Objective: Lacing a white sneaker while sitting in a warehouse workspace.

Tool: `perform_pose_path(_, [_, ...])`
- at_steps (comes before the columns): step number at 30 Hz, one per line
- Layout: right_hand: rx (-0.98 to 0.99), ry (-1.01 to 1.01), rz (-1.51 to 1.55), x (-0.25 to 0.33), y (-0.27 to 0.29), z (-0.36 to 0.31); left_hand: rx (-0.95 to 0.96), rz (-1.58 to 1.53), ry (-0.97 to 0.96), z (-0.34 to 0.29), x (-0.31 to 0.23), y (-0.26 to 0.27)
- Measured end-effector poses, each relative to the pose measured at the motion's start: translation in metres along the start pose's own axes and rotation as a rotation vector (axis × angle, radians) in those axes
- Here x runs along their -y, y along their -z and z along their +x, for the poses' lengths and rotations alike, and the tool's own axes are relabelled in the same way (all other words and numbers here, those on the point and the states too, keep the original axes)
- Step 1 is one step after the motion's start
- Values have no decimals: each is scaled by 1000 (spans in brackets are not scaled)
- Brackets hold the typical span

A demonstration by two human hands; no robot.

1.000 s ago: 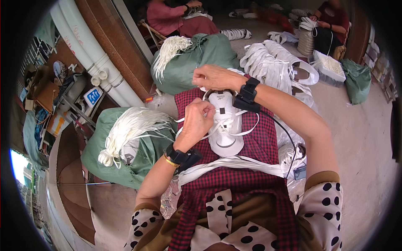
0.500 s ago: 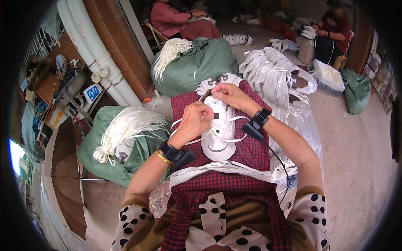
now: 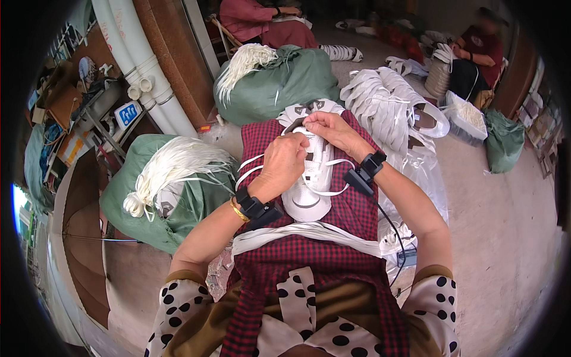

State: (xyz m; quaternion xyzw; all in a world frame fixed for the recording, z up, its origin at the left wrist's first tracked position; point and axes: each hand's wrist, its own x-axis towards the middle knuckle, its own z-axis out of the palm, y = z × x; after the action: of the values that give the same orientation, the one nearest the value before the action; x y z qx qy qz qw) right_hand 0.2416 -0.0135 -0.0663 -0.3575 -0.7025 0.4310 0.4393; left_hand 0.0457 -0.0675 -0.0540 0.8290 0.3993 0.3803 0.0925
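A white lace-up sneaker (image 3: 306,202) lies on my lap over a red-and-black checked apron (image 3: 351,202), its toe towards me. Loops of white shoelace (image 3: 340,185) spread out on both sides of it. My right hand (image 3: 336,132) pinches the sneaker at the top of its tongue, by the dark collar. Close beside those fingertips, my left hand (image 3: 284,163) is closed over the upper eyelets, and its fingers hide whatever is in them. A band of loose white laces (image 3: 306,238) lies across my lap, nearer than the toe.
Green sacks topped with bundled white laces (image 3: 169,172) stand left and beyond (image 3: 279,89). Stacked white shoes (image 3: 380,107) rise at the right, near a clear tub (image 3: 467,119). A black cable (image 3: 394,229) hangs from my right wrist. Two people sit farther back.
My left hand has moved up along the sneaker, closer to my right fingertips. My right hand stays at the tongue. The view has shifted slightly.
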Motion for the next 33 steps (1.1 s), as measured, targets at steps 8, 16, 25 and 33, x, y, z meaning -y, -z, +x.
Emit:
perform_pose_path(8, [-16,-43,4,4,-1,-1,0,49,-36,0,-2,-1])
perform_pose_path(16, [33,-53,172,10,2,-8,-31,-97,19,-4,2,7])
perform_pose_path(25, [3,-63,47,9,3,-7,122,-266,232,-5,-6,9])
perform_pose_path(33, [-176,99,-85,28,-1,-29,456,-336,180,49,26,31])
